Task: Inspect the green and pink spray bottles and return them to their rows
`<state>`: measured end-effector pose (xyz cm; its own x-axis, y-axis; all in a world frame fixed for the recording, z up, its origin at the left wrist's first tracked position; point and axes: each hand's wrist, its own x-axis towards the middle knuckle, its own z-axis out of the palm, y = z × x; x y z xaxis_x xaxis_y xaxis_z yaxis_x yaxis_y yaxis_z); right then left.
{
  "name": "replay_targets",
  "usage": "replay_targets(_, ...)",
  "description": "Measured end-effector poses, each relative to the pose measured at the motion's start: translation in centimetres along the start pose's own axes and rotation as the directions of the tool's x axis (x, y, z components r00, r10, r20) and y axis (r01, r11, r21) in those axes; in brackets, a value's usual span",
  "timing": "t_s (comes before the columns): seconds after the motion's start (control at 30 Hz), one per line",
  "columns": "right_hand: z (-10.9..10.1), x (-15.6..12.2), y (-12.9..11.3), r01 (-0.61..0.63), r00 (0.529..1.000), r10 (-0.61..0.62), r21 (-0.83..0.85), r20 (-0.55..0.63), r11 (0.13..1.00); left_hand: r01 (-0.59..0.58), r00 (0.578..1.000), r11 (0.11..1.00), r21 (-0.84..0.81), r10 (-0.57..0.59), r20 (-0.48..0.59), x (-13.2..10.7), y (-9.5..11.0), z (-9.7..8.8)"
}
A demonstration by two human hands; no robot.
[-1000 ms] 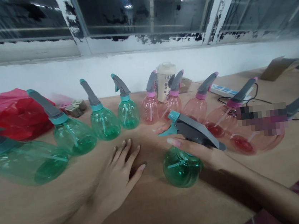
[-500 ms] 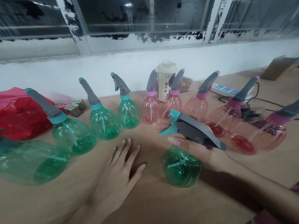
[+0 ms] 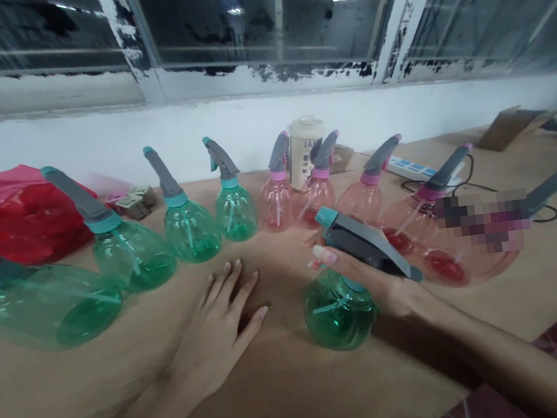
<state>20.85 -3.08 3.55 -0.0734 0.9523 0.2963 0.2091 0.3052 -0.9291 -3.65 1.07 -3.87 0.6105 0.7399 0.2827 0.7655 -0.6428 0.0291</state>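
A green spray bottle with a grey and teal trigger head is gripped around its neck by my right hand. Its nozzle points away and to the left, and green liquid shows inside. My fingers cover the trigger. To the left, my left hand lies flat on the tabletop with its fingers spread, holding nothing. Several other green spray bottles stand beyond it and to the left. Pink spray bottles, several of them, curve off to the right with reddish liquid in some.
A red plastic bag sits at the back left, near small beige blocks. Behind the pink bottles are a paper cup and a power strip with a black cable. Toward the back right lies a cardboard piece.
My right fingers have pulled in the teal trigger, which stuck out before and is now hidden. The view has shifted slightly; my left hand stays flat on the table.
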Motion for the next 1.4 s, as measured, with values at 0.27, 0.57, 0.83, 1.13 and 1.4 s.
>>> replay_targets(0.27,-0.1,0.8,-1.4,0.063,0.997,-0.063,-0.009,0.05,0.998,0.003,1.0,1.0,0.011,-0.003,0.007,-0.1,0.1,0.1)
replay_targets(0.57,-0.1,0.5,-1.1,0.014,0.998,-0.015,0.017,0.066,1.0,0.0,1.0,1.0,0.019,0.0,0.017,-0.1,0.1,0.0)
replay_targets(0.83,0.0,0.5,-1.2,0.003,0.998,-0.006,0.051,0.068,0.999,0.015,0.999,1.0,-0.027,-0.014,0.045,0.0,0.2,-0.2)
replay_targets(1.13,2.5,1.5,-0.4,0.08,0.994,-0.091,0.167,0.058,0.983,-0.02,0.995,0.961,-0.276,0.047,0.092,-0.8,1.8,-1.5)
replay_targets(1.4,5.9,2.4,-1.0,0.157,0.98,-0.178,0.198,0.094,0.968,0.022,0.998,0.802,-0.597,0.013,0.054,-0.9,3.4,-3.9)
